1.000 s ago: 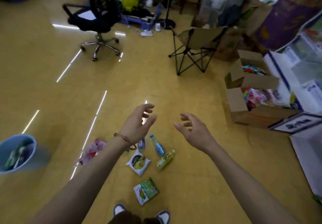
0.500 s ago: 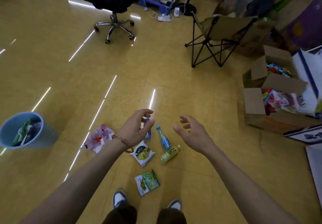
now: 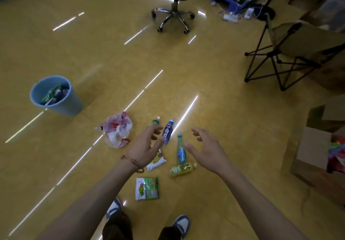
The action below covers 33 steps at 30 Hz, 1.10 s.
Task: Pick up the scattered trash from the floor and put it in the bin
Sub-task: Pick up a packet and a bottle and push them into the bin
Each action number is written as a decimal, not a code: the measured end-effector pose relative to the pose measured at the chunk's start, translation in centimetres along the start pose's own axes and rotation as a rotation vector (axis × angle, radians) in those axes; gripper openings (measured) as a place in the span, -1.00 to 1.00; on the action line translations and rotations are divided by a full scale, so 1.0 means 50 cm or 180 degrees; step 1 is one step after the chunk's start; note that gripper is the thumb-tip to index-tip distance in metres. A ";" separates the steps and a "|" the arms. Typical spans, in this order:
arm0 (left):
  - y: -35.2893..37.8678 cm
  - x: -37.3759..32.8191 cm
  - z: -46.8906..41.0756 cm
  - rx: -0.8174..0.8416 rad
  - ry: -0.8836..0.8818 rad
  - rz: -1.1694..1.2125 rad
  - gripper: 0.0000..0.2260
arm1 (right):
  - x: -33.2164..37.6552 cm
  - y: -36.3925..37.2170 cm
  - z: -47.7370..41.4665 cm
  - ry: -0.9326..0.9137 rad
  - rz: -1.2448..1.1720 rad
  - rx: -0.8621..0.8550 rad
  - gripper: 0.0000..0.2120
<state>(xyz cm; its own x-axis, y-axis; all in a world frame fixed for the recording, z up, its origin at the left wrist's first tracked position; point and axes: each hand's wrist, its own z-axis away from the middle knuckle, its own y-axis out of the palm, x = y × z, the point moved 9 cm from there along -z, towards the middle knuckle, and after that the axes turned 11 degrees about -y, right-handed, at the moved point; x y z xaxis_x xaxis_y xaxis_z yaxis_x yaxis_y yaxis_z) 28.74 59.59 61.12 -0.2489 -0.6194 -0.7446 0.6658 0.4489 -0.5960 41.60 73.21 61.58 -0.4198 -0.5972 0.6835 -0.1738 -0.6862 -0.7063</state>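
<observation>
Trash lies on the yellow floor in front of my feet: a crumpled plastic bag (image 3: pixel 117 129), a dark blue bottle (image 3: pixel 168 131), a green-capped bottle (image 3: pixel 155 121), a clear blue bottle (image 3: pixel 181 151), a yellow bottle (image 3: pixel 183 169), a white-yellow snack packet (image 3: pixel 156 162) and a green snack packet (image 3: pixel 147 188). The light blue bin (image 3: pixel 56 96) stands to the left with wrappers inside. My left hand (image 3: pixel 144 146) hovers open over the bottles and partly hides the white-yellow packet. To its right, my right hand (image 3: pixel 207 151) is open beside the clear blue bottle. Both hands hold nothing.
An office chair (image 3: pixel 173 15) stands at the back. At the right is a folding camp chair (image 3: pixel 291 53). Open cardboard boxes (image 3: pixel 313 150) with colourful things sit at the right edge. Cables and a power strip (image 3: pixel 231 16) lie at the back right.
The view has tilted down and swung left, so the bin sits nearer the middle. Both hands have stretched lower toward the bottles, still open. Nothing on the floor has moved.
</observation>
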 end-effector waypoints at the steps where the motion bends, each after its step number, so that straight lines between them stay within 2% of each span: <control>1: 0.016 0.013 -0.004 0.0005 -0.0046 0.0050 -0.70 | -0.019 0.013 -0.007 0.0007 -0.0025 0.0021 -0.43; 7: 0.110 0.120 -0.070 0.0097 -0.0066 0.0157 -0.70 | -0.151 0.133 -0.060 0.0054 -0.0085 0.0079 -0.43; 10: 0.176 0.223 -0.111 0.0122 -0.0064 0.0035 -0.68 | -0.243 0.224 -0.079 0.0098 -0.0130 0.0080 -0.44; 15: 0.313 0.428 -0.134 0.0318 -0.0416 0.0177 -0.60 | -0.395 0.385 -0.080 0.0203 -0.0229 0.0081 -0.44; 21: 0.482 0.644 -0.193 0.0604 -0.0442 0.0066 -0.52 | -0.562 0.587 -0.104 0.0132 0.0101 0.0466 -0.38; 25: 0.588 0.768 -0.246 0.0896 -0.0267 -0.0245 -0.47 | -0.655 0.702 -0.137 0.0073 0.0419 0.0754 -0.31; 33: 0.741 0.934 -0.339 0.1275 -0.0011 -0.0724 -0.45 | -0.828 0.866 -0.186 -0.0047 0.1179 0.1243 -0.22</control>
<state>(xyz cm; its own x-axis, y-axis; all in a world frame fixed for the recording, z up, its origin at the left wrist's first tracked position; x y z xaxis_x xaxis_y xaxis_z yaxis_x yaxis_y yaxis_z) 29.88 58.22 -0.82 -0.4183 -0.6758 -0.6068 0.8141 0.0173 -0.5805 43.16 72.07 0.98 -0.3770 -0.8324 0.4062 0.3289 -0.5303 -0.7814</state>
